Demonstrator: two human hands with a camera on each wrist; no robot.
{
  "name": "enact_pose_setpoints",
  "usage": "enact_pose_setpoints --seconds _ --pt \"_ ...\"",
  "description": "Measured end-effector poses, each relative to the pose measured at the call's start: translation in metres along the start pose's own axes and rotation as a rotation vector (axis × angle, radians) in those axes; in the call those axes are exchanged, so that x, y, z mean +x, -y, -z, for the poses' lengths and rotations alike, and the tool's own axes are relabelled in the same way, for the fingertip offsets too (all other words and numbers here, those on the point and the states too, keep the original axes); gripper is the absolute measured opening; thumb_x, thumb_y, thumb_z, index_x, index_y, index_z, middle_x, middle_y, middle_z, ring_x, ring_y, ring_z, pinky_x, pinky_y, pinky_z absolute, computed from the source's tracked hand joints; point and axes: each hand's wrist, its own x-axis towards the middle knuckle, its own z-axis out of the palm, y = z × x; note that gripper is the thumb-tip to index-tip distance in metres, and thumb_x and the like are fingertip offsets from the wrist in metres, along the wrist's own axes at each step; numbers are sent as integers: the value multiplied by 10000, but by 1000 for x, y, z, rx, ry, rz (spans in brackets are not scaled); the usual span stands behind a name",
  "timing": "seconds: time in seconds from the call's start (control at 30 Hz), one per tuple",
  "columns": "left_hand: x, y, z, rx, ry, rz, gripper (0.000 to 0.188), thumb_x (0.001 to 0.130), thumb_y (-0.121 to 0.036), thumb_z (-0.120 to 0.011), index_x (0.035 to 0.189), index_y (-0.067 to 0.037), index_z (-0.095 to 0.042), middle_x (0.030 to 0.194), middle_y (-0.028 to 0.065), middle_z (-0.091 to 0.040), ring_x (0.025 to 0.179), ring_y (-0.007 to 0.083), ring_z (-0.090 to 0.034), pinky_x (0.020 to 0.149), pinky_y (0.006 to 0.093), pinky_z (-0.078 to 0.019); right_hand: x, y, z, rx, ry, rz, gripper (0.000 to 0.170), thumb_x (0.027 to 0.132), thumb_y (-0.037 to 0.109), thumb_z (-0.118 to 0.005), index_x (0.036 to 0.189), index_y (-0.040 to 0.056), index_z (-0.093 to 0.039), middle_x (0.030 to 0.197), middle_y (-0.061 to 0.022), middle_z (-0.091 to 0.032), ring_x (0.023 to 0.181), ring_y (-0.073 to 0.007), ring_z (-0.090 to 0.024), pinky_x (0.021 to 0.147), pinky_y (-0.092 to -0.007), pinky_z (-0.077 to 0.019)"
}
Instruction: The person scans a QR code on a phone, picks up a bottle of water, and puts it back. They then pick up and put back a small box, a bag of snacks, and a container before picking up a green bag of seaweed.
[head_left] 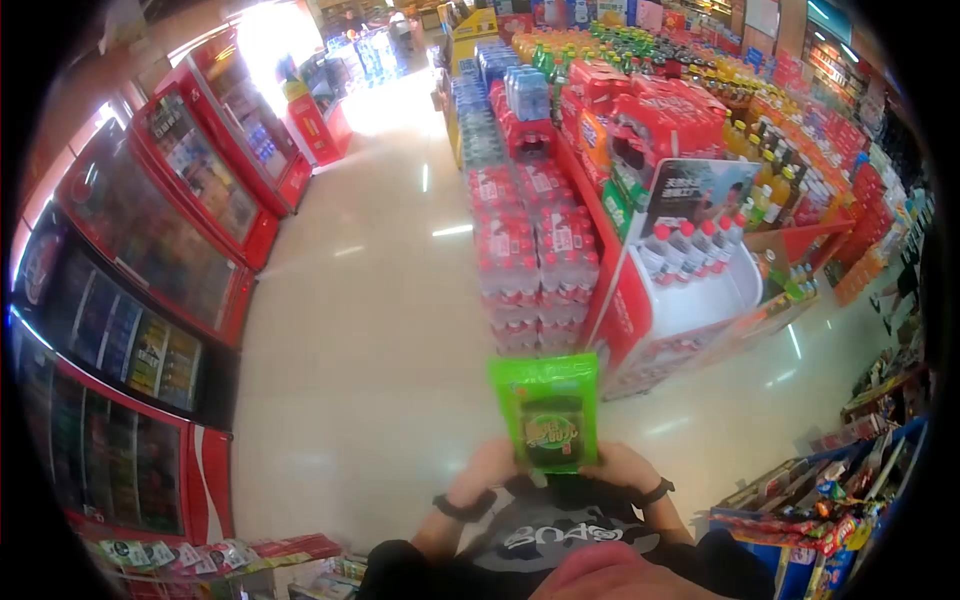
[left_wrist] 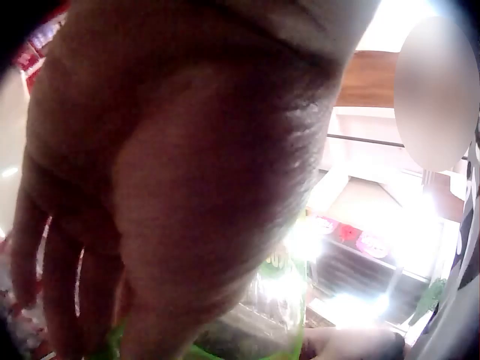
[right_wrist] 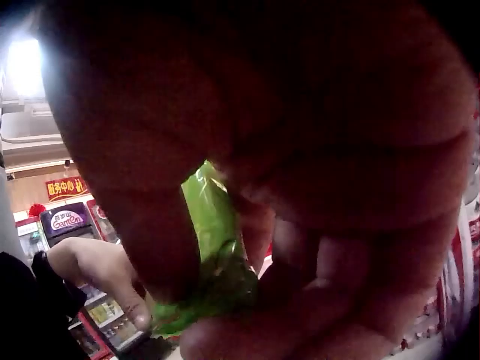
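Note:
A bright green plastic packet [head_left: 548,385] with a dark patch and lettering on its front is held upright before the chest. My left hand [head_left: 487,472] grips its lower left corner in the head view, and my right hand [head_left: 618,466] grips the lower right. In the right wrist view, the right hand [right_wrist: 337,187] has thumb and fingers pinched over the packet's green edge [right_wrist: 210,217], with the left hand [right_wrist: 105,271] beyond it. The left wrist view is mostly filled by the left hand [left_wrist: 187,180]; part of the packet [left_wrist: 259,319] shows below its thumb, other fingers partly hidden.
Red drink fridges [head_left: 150,240] line the left side of the tiled floor [head_left: 350,330]. Ahead stand stacked bottle packs [head_left: 535,235] and a display stand [head_left: 700,300] with red-capped bottles. Snack racks [head_left: 830,500] are close on the right, and hanging packets [head_left: 200,555] at lower left.

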Motion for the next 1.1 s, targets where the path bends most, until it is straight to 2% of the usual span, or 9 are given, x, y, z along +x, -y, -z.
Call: enact_pose_setpoints --seconds 0.13,0.2,0.23,0.27,0.37,0.5,0.63,0.87,1.1 --pt "16 36 4 -4 -43 27 411 796 -321 -792 1111 -68 -720 988 217 -727 938 395 -693 831 474 -547 71 -39 -4 -25 83 153 485 855 300 -762 1259 74 -616 1085 -205 -719 1013 -401 -681 874 -470 -538" --pt "15 31 22 -93 -49 79 367 824 -298 -762 1100 -59 -723 994 225 -726 934 399 -698 808 481 -549 99 -29 11 -5 234 131 514 856 304 -756 1288 70 -607 1134 -220 -701 1050 -397 -670 894 -455 -532" --pt "16 22 34 26 -25 258 432 798 -362 -806 1126 -92 -730 991 187 -737 932 395 -693 827 462 -547 121 -19 27 -3 296 134 528 856 306 -754 1302 68 -603 1159 -227 -692 1069 -395 -664 904 -448 -529" --pt "9 -12 66 34 -45 301 425 795 -343 -820 1135 -104 -733 983 183 -739 921 376 -700 816 454 -547 138 -15 38 -17 291 152 521 854 314 -754 1290 68 -608 1152 -224 -694 1063 -398 -665 898 -451 -531" --pt "50 33 48 -62 -72 379 441 780 -318 -831 1132 -76 -724 964 189 -734 911 331 -707 793 460 -553 178 -4 69 -28 243 191 460 839 317 -759 1212 74 -646 1106 -209 -707 1013 -418 -669 863 -464 -541" --pt "102 35 65 -181 -149 311 444 739 -211 -857 1113 -20 -710 929 197 -735 872 345 -709 764 439 -558 224 -32 88 27 78 276 414 805 242 -779 1161 53 -683 1063 -222 -711 982 -411 -682 859 -457 -547" --pt "139 16 99 -130 -167 224 397 745 -195 -856 1062 -3 -714 914 198 -737 858 352 -715 761 440 -558 237 -35 129 195 125 180 422 786 206 -800 1161 43 -694 1032 -209 -727 949 -374 -706 841 -432 -547" --pt "195 -7 137 39 -40 191 371 801 -240 -809 1068 -13 -687 947 177 -742 905 353 -712 815 463 -552 247 -71 154 156 85 33 493 735 299 -821 1137 42 -697 990 -232 -719 929 -401 -695 807 -451 -545" --pt "254 37 164 -21 57 114 367 816 -214 -755 1123 -28 -675 1021 228 -717 973 425 -673 845 508 -529 289 -98 143 186 -16 -29 471 738 366 -828 1075 50 -734 990 -227 -725 905 -383 -704 811 -451 -539"
